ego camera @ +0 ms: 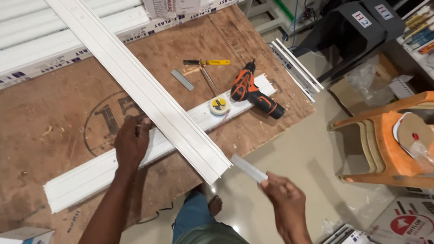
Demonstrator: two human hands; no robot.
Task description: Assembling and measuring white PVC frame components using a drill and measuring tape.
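A long white plastic profile (144, 86) lies diagonally across a brown plywood board (54, 104), its near end sticking out past the board's edge. It crosses over a second, shorter white profile (90, 174). My left hand (131, 141) presses down where the two profiles cross, fingers spread flat. My right hand (285, 205) is off the board over the floor and holds a short flat grey metal strip (248, 168), pointed toward the long profile's near end.
On the board lie an orange and black cordless drill (253, 90), a yellow tape measure (219, 105), a yellow-handled hand tool (208, 63) and another grey strip (182, 79). Orange plastic stools (389, 140) stand right. More white profiles (296, 68) lean by the board.
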